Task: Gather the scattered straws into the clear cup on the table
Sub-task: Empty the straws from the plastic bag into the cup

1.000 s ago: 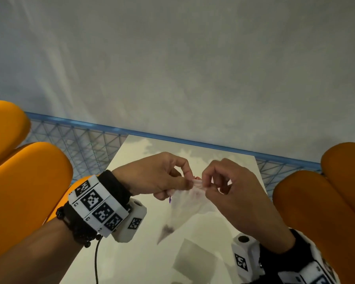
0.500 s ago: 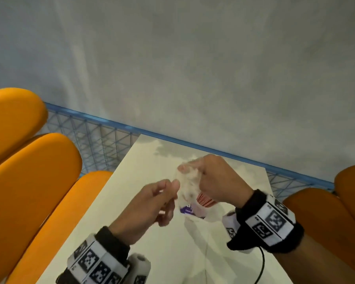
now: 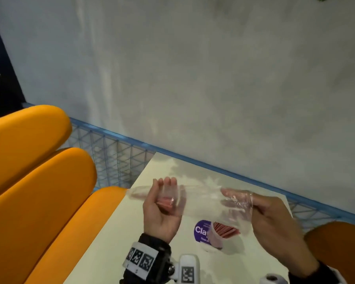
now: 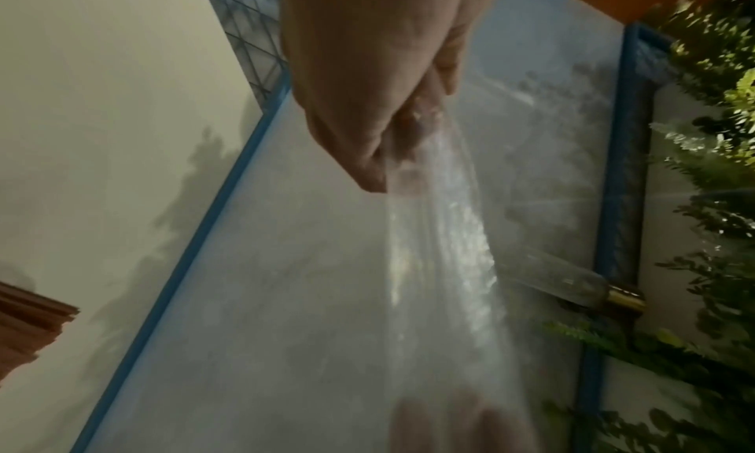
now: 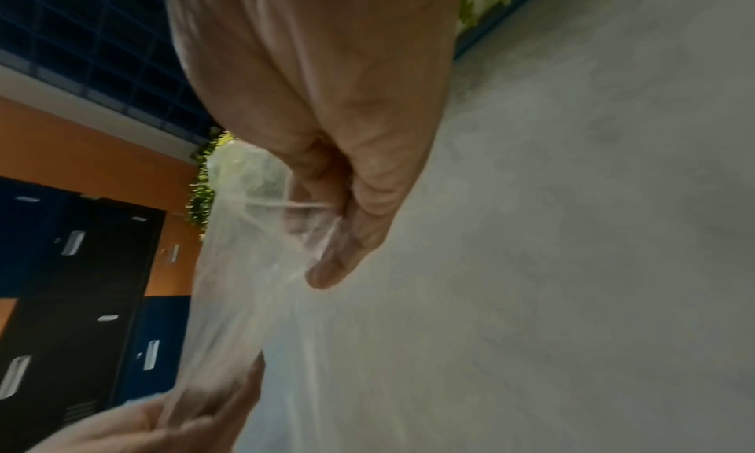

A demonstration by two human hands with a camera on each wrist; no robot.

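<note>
Stretching a clear plastic wrapper [image 3: 201, 199] between them above the counter [image 3: 115, 238], the left hand [image 3: 162, 210] and right hand [image 3: 273, 222] each pinch one end; red straws [image 3: 225, 230] stand in the clear cup [image 3: 215, 238] below.

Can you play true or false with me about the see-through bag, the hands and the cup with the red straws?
1. Both hands hold the clear plastic bag. True: the left hand and the right hand each hold one end.
2. The bag lies flat on the table. False: it is stretched in the air between the hands.
3. Red straws already sit in the clear cup. True.
4. The cup is in the right hand. False: it is on the table, under the bag.
5. The seats beside the table are green. False: they are orange.
</note>
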